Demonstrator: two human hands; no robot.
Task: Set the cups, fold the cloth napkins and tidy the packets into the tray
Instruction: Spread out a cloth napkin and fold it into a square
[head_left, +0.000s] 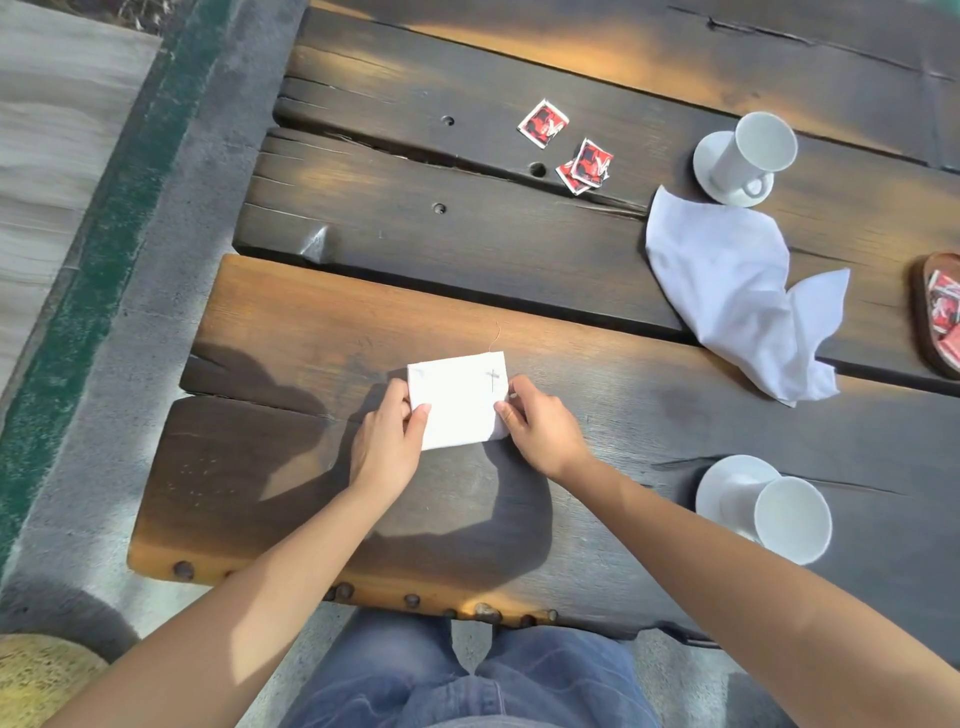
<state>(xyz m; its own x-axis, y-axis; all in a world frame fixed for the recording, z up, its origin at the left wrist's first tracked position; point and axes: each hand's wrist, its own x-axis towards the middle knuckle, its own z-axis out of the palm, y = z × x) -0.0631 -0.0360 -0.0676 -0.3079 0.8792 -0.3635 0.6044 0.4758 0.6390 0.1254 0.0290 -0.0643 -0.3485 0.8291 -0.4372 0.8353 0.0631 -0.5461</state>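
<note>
A white cloth napkin (458, 399), folded into a small rectangle, lies on the dark wooden table (623, 426) in front of me. My left hand (387, 441) pinches its left edge and my right hand (537, 423) pinches its right edge. A second white napkin (737, 296) lies crumpled at the right. One red packet (543, 123) lies alone at the back, and two more packets (586, 166) overlap beside it. A white cup (753, 156) stands on a saucer at the back right. Another white cup (779, 514) on a saucer stands at the near right. A wooden tray (922, 312) with red packets shows at the right edge.
The table's near edge (363, 587) carries a row of metal studs. Beyond its left end lie a grey concrete floor (171, 249) and a green strip. My jeans show below the table edge.
</note>
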